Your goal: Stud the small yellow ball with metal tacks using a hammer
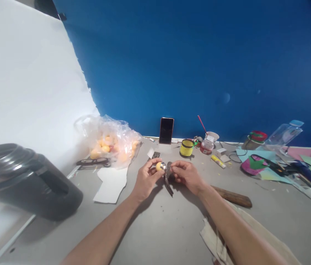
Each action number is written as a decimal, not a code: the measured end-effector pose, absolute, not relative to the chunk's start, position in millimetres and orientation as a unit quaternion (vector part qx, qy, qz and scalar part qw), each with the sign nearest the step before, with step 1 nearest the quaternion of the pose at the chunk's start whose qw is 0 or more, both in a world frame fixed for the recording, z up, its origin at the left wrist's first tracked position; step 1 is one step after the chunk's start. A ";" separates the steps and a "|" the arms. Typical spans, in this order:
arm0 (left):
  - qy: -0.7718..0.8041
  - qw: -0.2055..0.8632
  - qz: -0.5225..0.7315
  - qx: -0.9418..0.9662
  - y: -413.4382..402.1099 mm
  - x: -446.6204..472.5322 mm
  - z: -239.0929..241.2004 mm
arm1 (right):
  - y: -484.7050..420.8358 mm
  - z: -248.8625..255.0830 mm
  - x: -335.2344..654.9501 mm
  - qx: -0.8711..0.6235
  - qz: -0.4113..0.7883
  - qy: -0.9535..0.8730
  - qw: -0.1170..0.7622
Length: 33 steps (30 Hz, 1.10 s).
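Bare tabletop [155, 228] lay open below both grips, between the forearms. Left of the left grip [146, 180] sat white paper [111, 186], a plastic bag [111, 141] and a dark jug [25, 180]. Beyond the grips stood a phone [166, 130] and a yellow cup [186, 147]. A wooden handle [231, 197] lay right of the right grip [187, 176].

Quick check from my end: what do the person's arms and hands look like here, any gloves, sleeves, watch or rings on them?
Both forearms are bare right up to the bottom edge of the picture; no sleeves show. The left hand and right hand wear no gloves. No watch, strap or bracelet shows on either wrist. The fingers are too small in this view to rule out a ring.
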<state>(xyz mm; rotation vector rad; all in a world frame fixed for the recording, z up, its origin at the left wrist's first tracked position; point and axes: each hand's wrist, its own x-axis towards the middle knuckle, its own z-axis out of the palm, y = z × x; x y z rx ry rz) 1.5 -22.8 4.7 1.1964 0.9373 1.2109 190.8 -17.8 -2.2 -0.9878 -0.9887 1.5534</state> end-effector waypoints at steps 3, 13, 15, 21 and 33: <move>0.413 0.538 0.511 0.528 -22.9 0.7 5.4 | -19.1 0.1 190.3 -0.409 0.641 -0.413 0.501; 0.409 0.528 0.517 0.536 -20.9 0.8 -0.4 | -19.4 -0.4 190.6 -0.410 0.638 -0.424 0.496; 0.410 0.523 0.514 0.542 -21.0 0.8 -1.2 | -19.7 0.5 190.0 -0.414 0.639 -0.420 0.494; 0.407 0.514 0.512 0.555 -26.2 0.7 5.3 | -19.8 1.5 189.7 -0.409 0.640 -0.422 0.496; 0.423 0.468 0.518 0.578 -21.0 -1.4 -1.7 | -20.5 2.0 190.8 -0.406 0.640 -0.428 0.493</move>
